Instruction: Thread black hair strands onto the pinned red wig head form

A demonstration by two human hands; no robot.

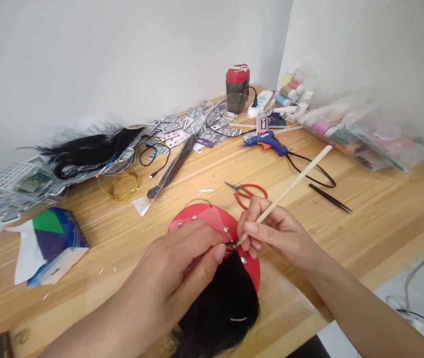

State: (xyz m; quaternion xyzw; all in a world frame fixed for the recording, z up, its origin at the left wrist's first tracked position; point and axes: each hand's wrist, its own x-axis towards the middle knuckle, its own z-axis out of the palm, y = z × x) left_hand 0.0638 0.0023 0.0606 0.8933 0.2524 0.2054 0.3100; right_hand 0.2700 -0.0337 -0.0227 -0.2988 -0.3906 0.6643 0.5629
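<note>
A pale wooden chopstick (294,188) is pinched in my right hand (271,226), its lower tip touching the top of a black hair bundle (222,308). My left hand (182,268) is closed in a pinch at that same top end, thumb against forefinger, holding dark strands there. Beneath both hands lies a round red disc (249,273) with several silver studs and a thin dark wire loop at its far edge. The left hand and the hair hide much of the disc. A short white strip rests on the hair.
Beyond the disc lie red-handled scissors (251,193), a blue glue gun (267,143) and black tweezers (330,198). Golden wire (124,186), more black hair (96,149) and scattered cards (176,124) spread leftward. A red-lidded cup (237,89) and plastic bags (346,132) stand farther back.
</note>
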